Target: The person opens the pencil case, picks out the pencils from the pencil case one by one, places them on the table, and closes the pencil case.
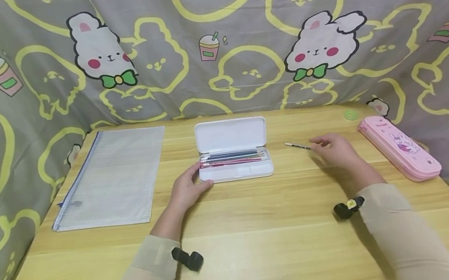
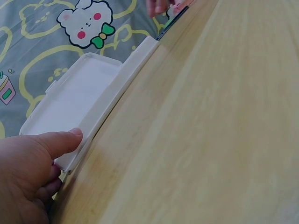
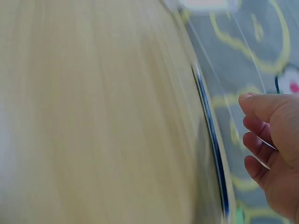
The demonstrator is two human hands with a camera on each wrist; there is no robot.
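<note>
A white pencil box (image 1: 234, 171) stands with its lid up at the middle of the table, several pencils (image 1: 230, 156) lying in its rear compartment. My left hand (image 1: 188, 188) grips the box's left end, the thumb (image 2: 63, 141) along its front wall and the fingers at the side. To the right of the box lies a single dark pencil (image 1: 297, 145) on the wood. Over its right end hovers my right hand (image 1: 335, 150), holding nothing, its fingers loosely bent. The right wrist view has those fingers (image 3: 257, 140) apart from the pencil (image 3: 214, 140).
At the left lies a mesh zip pouch (image 1: 107, 180) with a blue edge. A pink pencil case (image 1: 402, 146) rests near the table's right edge, with a small green item (image 1: 350, 115) behind it. Patterned cloth (image 1: 249, 71) hangs along the table's back and sides.
</note>
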